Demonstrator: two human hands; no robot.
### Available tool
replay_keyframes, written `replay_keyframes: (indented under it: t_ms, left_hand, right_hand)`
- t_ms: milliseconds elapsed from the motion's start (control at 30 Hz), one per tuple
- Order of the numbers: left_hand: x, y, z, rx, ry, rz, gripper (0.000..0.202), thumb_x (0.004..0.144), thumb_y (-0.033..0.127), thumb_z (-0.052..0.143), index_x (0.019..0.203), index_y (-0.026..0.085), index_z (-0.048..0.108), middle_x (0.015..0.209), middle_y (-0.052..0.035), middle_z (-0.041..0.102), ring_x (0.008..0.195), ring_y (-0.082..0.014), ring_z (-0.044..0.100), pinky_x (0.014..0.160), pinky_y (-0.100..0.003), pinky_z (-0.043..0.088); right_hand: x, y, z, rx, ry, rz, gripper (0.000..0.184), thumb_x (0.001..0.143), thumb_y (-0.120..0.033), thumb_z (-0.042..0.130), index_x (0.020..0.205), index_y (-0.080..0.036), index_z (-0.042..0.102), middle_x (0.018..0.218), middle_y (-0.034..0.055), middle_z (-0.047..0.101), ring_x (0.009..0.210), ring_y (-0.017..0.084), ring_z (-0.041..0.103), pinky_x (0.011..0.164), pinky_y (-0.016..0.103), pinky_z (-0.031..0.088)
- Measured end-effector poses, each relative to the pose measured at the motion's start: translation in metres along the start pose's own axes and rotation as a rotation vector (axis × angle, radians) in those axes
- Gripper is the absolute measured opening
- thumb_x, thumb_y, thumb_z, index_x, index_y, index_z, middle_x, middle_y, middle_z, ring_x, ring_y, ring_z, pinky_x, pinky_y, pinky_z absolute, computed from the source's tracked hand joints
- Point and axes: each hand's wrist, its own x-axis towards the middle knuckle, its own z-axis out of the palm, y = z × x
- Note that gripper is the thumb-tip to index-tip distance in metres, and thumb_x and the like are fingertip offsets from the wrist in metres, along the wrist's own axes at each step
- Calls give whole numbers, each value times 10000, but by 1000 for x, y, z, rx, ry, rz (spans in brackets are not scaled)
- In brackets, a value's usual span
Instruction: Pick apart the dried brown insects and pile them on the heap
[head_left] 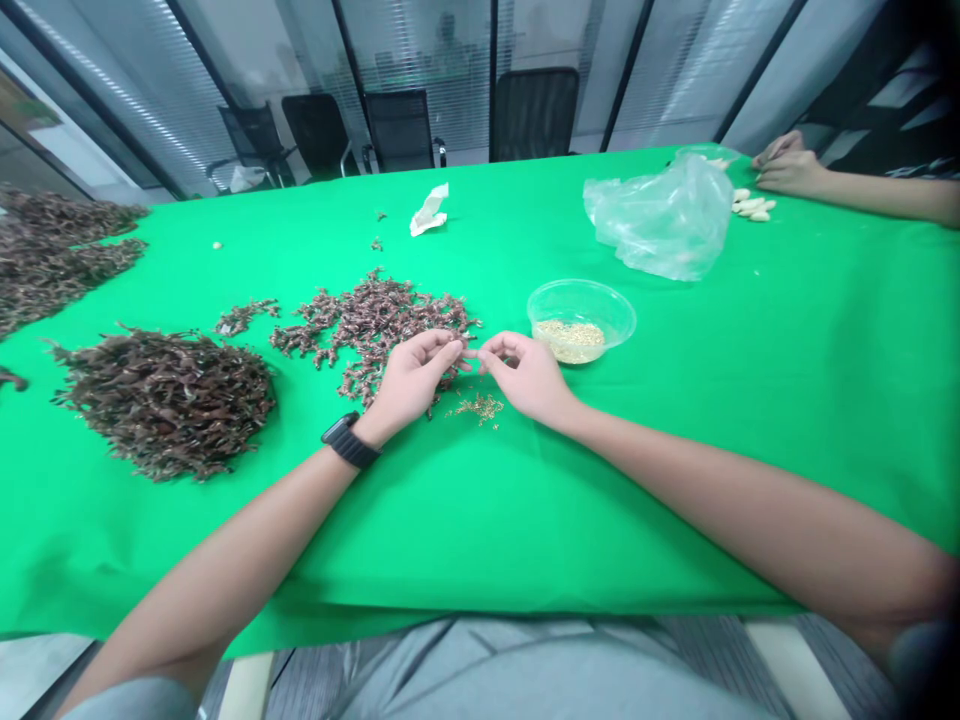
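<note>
My left hand [417, 378] and my right hand [525, 375] meet fingertip to fingertip above the green table [480, 520], both pinched on one small brown dried pod [469, 353]. Below them lies a little heap of yellowish seeds [478, 408]. Just behind my left hand spreads a loose scatter of small brown pods [371, 320]. A clear plastic bowl [581, 318] with pale seeds in it stands just beyond my right hand. A black watch [350, 441] sits on my left wrist.
A big mound of dark dried pods [169, 400] lies at the left, with more piles [52, 250] at the far left. A crumpled clear bag [664, 225], a white paper scrap [429, 212] and another person's hands [787, 170] with pale cloves are at the far side. Black chairs [534, 112] stand behind.
</note>
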Motion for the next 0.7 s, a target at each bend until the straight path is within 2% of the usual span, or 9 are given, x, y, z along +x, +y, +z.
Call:
replay_keyframes:
  t_ms: [133,267,433,700]
  left_hand:
    - [-2,-4,1,113,23,30,287,924,449,651,967,166,666,878,-59,755,807,-181,719,702,-267,546]
    - [-4,-7,1,269,-5,81,292,948,451,612,1027,174,662,856,-36,752,754,-165,701,669,-252,520]
    - [-6,-1,1,521,-39,165,273,980,408,555,1039,179,692,808,-17,737,673,-147,627,637,-252,459]
    - [-8,1,0,561,-131,219,294,1023,382,466,1120,185,662,851,-31,722,713,-168,622,653,-271,454]
  right_hand:
    - [-4,-8,0,-83,37,-64,156,929,-299,599,832,-187,647,725,15,685,640,144,595,620,287,438]
    - [-8,-16,3,22,23,-63,156,948,-300,581,869,-184,650,774,25,715,694,148,643,678,285,482]
    - [-10,-16,5,69,30,-44,164,947,-335,596,896,-191,656,814,33,736,741,160,679,724,296,521]
    - [-7,-16,3,61,64,-57,160,937,-322,600,864,-191,657,801,32,733,734,160,674,712,297,524]
